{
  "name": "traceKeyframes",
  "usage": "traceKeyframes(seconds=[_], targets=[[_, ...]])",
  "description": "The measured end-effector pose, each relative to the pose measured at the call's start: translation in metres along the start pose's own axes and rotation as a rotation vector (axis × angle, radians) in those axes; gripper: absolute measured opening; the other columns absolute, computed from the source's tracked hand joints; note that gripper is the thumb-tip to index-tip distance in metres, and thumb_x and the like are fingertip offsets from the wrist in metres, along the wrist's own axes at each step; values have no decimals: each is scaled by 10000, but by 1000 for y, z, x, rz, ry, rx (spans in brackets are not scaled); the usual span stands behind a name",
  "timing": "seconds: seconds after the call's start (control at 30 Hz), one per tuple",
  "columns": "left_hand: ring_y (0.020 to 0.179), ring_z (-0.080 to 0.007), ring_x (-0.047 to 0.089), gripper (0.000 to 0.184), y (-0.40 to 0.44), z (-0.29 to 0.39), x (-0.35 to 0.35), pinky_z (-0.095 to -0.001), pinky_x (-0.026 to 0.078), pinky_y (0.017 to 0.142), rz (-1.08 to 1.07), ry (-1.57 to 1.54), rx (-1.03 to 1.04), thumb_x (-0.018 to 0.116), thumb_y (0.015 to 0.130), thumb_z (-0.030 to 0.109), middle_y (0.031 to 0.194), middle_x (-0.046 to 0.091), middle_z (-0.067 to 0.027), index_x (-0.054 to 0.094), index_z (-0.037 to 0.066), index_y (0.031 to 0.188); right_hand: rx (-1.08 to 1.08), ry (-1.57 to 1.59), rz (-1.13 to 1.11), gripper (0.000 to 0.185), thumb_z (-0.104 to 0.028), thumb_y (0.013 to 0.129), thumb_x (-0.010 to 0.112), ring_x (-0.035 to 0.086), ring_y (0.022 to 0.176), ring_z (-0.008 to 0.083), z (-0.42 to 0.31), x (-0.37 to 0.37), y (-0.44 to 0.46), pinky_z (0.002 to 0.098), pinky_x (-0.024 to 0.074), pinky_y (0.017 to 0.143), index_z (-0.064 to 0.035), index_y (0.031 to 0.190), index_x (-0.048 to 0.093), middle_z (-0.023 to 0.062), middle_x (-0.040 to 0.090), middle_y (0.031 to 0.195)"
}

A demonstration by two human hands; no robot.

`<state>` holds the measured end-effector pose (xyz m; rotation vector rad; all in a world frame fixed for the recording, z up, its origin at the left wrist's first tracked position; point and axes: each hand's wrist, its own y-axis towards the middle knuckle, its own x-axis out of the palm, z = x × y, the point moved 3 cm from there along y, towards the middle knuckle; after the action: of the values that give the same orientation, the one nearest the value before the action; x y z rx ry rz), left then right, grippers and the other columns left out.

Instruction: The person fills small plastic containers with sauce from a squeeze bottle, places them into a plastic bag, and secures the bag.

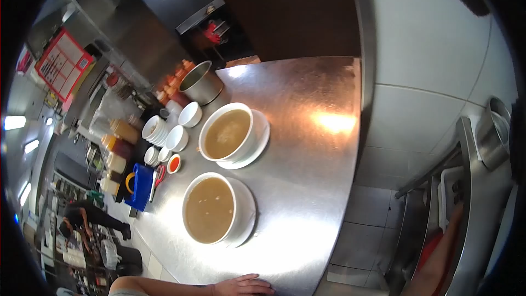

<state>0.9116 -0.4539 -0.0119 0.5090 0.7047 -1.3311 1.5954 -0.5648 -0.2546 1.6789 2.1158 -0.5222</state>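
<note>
My left hand [244, 285] lies flat on the steel counter [307, 197] at its near edge, its fingers stretched out and holding nothing. Two large white bowls of brownish broth stand in front of it: the nearer bowl [210, 211] and the farther bowl [227, 134], each on a white plate. Pale bits float in both. On the right, my right hand [458, 192] reaches down to a white tray [445, 200] on a lower steel shelf. Shadow hides its fingers, and I cannot make out whether it grips anything.
Left of the bowls are small white bowls [177, 138], a cup of red sauce [174, 163], red-handled scissors [159, 175], a blue holder [141, 187] and sauce bottles [116, 161]. A metal pot [201, 83] stands behind. A person [90, 219] bends over in the background.
</note>
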Motion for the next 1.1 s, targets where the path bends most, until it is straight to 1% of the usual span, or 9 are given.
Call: traceKeyframes(seconds=[0.27,0.33,0.47,0.63,0.67,0.7,0.77,0.83,1.1], targets=[[1220,-291,434,238,-8,3,0,-512,260,1054,85,13,131,534,913,209,1196,529,-120,566,100,1122,25,795,-171,272,-196,859,621,551,992,296,-168,-33,-254,488,411,914,-36,1075,576,187,566,1083],[1144,-291,498,304,-18,7,-9,-498,345,999,168,-155,331,535,922,291,1159,540,-133,549,94,1154,-3,950,-345,280,-203,856,635,550,991,289,-215,-46,-322,493,407,919,-40,1076,576,183,565,1086],[1032,-296,573,513,-70,2,12,-447,454,877,170,-1042,103,529,913,409,1148,544,-138,417,89,1299,-198,1194,-947,238,-119,850,642,549,998,278,-305,-56,-439,423,439,886,-29,1061,580,166,569,1075],[1076,-373,557,659,-213,-23,10,-515,452,905,92,-2038,55,457,912,502,1180,534,-156,212,202,1445,-688,438,-1554,286,-100,845,650,544,1032,275,-410,3,-674,402,451,890,-25,1107,565,147,571,1109],[1056,-262,551,599,-261,-9,-35,-480,421,902,62,-2029,33,412,903,576,1261,473,-113,420,118,1290,-754,315,-1618,309,-112,841,658,546,1030,279,-424,21,-736,404,449,896,-31,1121,557,149,573,1102],[898,-217,608,710,-315,10,-75,-389,482,785,198,-1908,-114,305,879,680,1158,524,-97,391,117,1302,-812,189,-1677,333,-125,837,666,549,1028,282,-437,40,-800,407,447,903,-38,1136,549,152,574,1095],[892,-216,602,557,-409,-20,-81,-367,540,693,331,-1741,-269,296,952,541,1071,529,-96,439,62,1198,-1148,118,-1631,152,-77,818,618,601,950,290,-471,68,-926,349,481,813,-20,956,589,148,608,992],[828,-204,605,529,-503,-47,-94,-306,530,600,594,-1493,-476,315,947,538,994,529,-101,443,96,1208,-1230,204,-1632,163,-81,814,634,605,914,292,-460,108,-1015,350,493,745,-19,958,587,135,575,1051],[808,-145,540,405,-679,-90,-171,-275,474,631,1037,-1442,-392,301,986,353,943,539,-66,406,72,1258,-1249,299,-1649,207,-124,768,709,555,956,234,-520,193,-1197,310,466,777,-45,922,596,103,509,1075]])
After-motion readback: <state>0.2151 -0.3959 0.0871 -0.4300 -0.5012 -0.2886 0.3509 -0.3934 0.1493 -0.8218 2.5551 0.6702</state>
